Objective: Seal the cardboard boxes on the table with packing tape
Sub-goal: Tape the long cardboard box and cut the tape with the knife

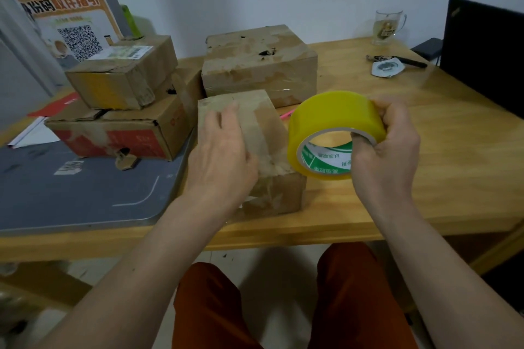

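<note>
A small cardboard box [272, 133] stands near the table's front edge, old tape across its top. My left hand [221, 156] lies over the box's left side, fingers fairly straight on its top and thumb on the near face. My right hand [388, 150] grips a yellow roll of packing tape [331, 122], thumb inside the core, held just right of the box and above the table. A larger box [261, 65] sits behind. At the left, a box with a label [124, 73] is stacked on a red-printed box [119, 133].
The wooden table [425, 150] carries a grey mat [71, 193] at the left, a glass mug [388, 27], keys and a pen [408, 61] at the back right, and a dark monitor [485, 54] at the right edge. A pink pen [286, 114] lies behind the small box.
</note>
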